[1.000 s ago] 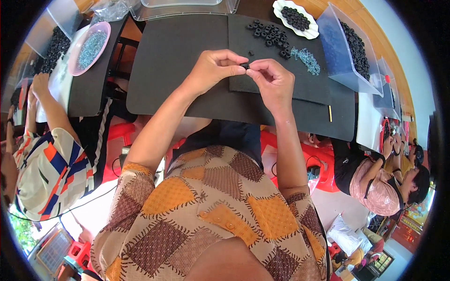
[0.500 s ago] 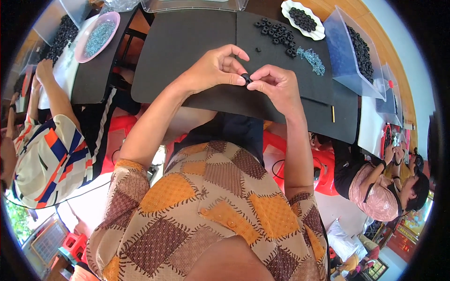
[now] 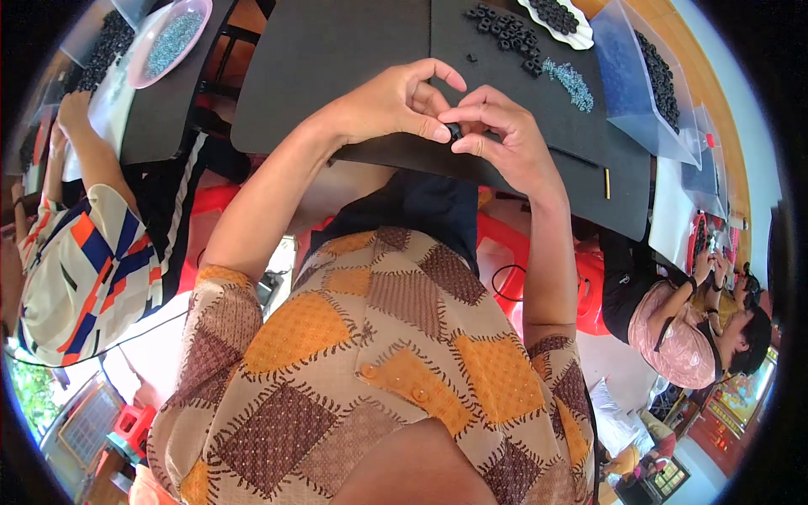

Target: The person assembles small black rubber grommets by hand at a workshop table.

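Big black table (image 3: 337, 50), then both hands meeting over its near edge. Left hand (image 3: 387, 105) and right hand (image 3: 505, 139) pinch one tiny black ring (image 3: 454, 131) between their fingertips, dead centre, so neither hand is nearer. Its axis is too small to tell.

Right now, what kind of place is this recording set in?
Probably a small hand-assembly workshop. The left hand and right hand pinch a small black part over a black mat, with a loose pile of black parts nearby and a co-worker seated alongside.
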A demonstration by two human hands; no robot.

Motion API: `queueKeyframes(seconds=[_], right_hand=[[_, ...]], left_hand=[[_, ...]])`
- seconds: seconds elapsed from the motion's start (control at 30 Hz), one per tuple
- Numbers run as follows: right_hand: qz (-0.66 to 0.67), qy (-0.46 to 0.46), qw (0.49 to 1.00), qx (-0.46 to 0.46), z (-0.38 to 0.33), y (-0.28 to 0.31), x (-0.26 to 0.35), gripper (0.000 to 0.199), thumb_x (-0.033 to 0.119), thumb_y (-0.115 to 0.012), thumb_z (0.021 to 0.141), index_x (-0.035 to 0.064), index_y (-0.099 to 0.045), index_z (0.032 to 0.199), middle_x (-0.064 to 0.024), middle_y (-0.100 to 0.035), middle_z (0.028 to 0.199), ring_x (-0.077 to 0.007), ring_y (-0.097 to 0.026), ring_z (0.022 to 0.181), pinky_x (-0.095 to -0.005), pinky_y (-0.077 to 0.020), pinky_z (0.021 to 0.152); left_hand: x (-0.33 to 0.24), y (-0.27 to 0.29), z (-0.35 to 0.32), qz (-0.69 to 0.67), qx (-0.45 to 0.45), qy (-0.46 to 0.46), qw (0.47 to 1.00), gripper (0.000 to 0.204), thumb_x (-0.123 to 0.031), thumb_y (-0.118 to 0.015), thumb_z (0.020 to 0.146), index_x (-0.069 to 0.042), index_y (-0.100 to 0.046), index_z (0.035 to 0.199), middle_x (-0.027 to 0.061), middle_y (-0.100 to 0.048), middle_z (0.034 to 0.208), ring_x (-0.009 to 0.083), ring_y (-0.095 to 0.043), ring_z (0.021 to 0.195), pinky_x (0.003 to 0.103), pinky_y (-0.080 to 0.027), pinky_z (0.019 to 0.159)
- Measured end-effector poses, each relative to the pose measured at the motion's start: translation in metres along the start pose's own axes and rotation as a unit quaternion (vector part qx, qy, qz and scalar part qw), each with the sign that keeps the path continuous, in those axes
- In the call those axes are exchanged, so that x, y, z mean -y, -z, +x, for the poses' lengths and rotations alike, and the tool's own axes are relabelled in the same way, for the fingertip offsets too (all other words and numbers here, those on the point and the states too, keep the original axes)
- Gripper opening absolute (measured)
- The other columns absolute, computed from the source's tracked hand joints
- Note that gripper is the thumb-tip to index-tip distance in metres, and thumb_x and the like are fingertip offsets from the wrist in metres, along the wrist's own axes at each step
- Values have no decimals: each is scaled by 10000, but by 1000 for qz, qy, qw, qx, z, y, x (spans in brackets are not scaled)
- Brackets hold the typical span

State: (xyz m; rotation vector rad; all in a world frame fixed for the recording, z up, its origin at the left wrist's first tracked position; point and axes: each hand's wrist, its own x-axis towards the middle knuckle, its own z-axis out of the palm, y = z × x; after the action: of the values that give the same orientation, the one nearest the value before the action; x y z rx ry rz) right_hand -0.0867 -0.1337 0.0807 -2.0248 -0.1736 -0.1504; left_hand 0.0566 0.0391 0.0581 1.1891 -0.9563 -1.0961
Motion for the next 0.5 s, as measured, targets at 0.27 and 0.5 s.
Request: queueKeyframes(seconds=[0.27,0.5], right_hand=[[17,4,998,-67,-16,-12,11,255,42,-753,758,56,-715,1010,-35,-597,876,-144,-595,762,-278,-484,705],[-109,89,989,-44,-6,-7,20,270,77,-768,743,41,-701,1002,-46,-552,1010,-188,-569,940,-293,-461,858]], left_hand=[[18,-23,-13,-185,-18,25,982,545,-70,-767,815,-64,-477,1277,48,-659,1033,110,-630,907,264,-509,851],[14,-18,-12,-163,4,4,987,535,-106,-755,844,-67,-459,1288,63,-654,1038,123,-634,943,268,-527,847]])
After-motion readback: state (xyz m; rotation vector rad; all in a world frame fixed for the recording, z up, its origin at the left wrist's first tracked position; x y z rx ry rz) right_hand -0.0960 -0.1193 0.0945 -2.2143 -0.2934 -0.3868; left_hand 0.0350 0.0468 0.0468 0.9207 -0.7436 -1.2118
